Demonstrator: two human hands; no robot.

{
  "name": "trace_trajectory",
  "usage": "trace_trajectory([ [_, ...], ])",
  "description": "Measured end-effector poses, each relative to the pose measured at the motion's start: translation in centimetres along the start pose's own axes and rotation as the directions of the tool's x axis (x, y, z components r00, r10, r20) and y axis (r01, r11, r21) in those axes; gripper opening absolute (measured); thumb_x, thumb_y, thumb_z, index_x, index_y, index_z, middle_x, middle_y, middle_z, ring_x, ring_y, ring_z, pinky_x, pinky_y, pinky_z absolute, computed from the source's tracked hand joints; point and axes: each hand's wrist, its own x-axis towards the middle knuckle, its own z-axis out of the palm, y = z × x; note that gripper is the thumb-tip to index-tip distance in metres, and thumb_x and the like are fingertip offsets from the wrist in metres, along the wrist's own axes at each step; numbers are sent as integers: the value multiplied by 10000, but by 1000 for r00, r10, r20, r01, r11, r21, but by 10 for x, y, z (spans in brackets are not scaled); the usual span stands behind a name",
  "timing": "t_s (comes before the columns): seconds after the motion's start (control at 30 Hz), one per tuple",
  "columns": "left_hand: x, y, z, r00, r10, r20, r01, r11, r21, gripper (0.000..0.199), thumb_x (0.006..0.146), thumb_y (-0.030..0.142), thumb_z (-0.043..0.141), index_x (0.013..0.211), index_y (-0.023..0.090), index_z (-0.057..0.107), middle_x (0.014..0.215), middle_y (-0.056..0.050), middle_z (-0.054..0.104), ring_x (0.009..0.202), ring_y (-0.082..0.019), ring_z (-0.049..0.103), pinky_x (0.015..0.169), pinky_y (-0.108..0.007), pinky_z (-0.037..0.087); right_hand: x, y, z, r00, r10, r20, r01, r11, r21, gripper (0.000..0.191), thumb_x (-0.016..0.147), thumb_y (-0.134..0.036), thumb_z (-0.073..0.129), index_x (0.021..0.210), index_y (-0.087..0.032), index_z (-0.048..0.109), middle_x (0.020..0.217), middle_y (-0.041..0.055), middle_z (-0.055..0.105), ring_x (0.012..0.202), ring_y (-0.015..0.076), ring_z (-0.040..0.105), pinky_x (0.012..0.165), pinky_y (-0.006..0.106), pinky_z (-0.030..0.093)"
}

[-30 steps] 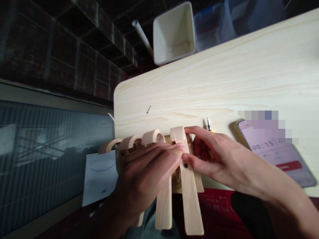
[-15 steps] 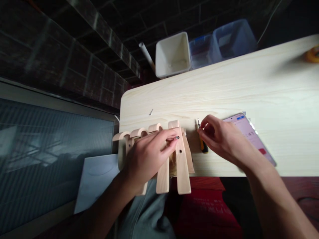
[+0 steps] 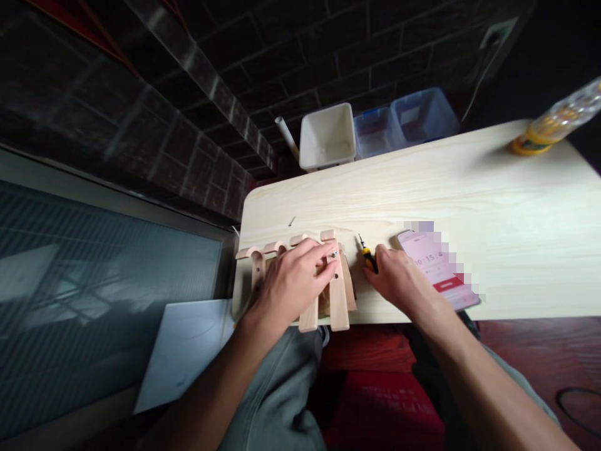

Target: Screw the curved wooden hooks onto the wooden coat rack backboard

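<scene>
My left hand [image 3: 298, 275] pinches a small screw [image 3: 333, 254] at the upper hole of the rightmost pale wooden piece [image 3: 339, 300]. That piece has a second, dark hole lower down, and its lower end juts over the table's front edge. Several similar wooden pieces with curved tops [image 3: 257, 257] stand to the left, partly behind my left hand. My right hand [image 3: 397, 275] is closed round the handle of a yellow and black screwdriver [image 3: 367, 252], whose tip points up and away over the tabletop. Another screw [image 3: 292, 221] lies behind the wooden pieces.
A phone [image 3: 439, 266] lies beside my right hand on the pale table [image 3: 422, 181]. A clear bottle with a yellow base [image 3: 533, 141] stands at the back right. Beyond the back edge are a white bin [image 3: 327, 138] and blue clear bins [image 3: 422, 119].
My right hand has come down from beside the screwdriver's shaft and closed on its handle. The camera view has shifted, showing more of the bottle. My left hand still holds the screw at the wood.
</scene>
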Motion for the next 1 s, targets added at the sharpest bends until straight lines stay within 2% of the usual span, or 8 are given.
trace_trajectory([
  [0.2,-5,1,3,1000,-1,-3,1,999,-40,253,979,303,631,1201,242,736,1047,-49,733,936,-185,707,844,-291,559,-1,0,-6,999,51,1,-51,998,40,199,911,-322,544,942,-140,619,780,156,698,641,235,630,552,325,266],
  [0.33,-7,1,5,1000,5,-8,-5,998,-56,243,966,287,646,1176,230,754,1076,-58,730,947,-191,708,873,-298,563,-5,3,-14,997,2,-75,17,967,255,191,908,-363,530,973,-184,552,736,74,656,644,209,587,593,311,316],
  [0.43,-8,0,7,1000,-8,-10,7,999,-50,238,969,293,641,1158,214,762,1069,-61,729,921,-185,707,870,-292,568,-8,-1,-18,987,-33,-157,107,865,490,181,901,-358,492,1003,-208,506,734,2,595,669,185,550,653,302,381],
  [0.5,-10,1,7,1000,-15,-9,15,999,-35,245,972,295,636,1164,205,758,1067,-62,728,926,-186,703,888,-297,564,-8,-8,-17,982,-23,-187,135,780,611,172,881,-378,523,943,-220,501,738,-18,559,675,169,525,665,295,402],
  [0.6,-13,3,6,1000,-13,-9,13,1000,-15,208,970,266,633,1119,200,763,1048,-62,724,935,-185,697,888,-291,559,-5,-23,-11,977,-34,-213,188,611,769,322,887,-527,575,873,-207,542,748,-14,553,674,150,501,641,282,402],
  [0.7,-15,5,2,1000,-9,-8,9,1000,19,174,972,234,615,1048,198,767,1025,-58,720,915,-182,694,849,-285,559,-1,-35,-4,977,-86,-193,211,491,845,426,877,-592,609,977,-178,631,715,-28,549,637,135,465,608,270,387],
  [0.83,-17,4,0,1000,-3,-18,4,1000,30,170,977,248,605,1021,210,765,1006,-51,716,912,-179,689,827,-281,557,1,-41,-1,978,-141,-152,198,424,883,483,862,-609,652,994,-146,685,707,-26,559,651,125,458,609,260,379],
  [1.0,-17,2,3,999,-25,-39,25,1000,-19,173,969,234,610,1024,196,770,1031,-54,724,906,-184,690,835,-294,558,7,-40,-2,973,-176,-148,211,428,879,488,816,-602,710,954,-135,721,768,1,609,685,125,474,631,263,384],
])
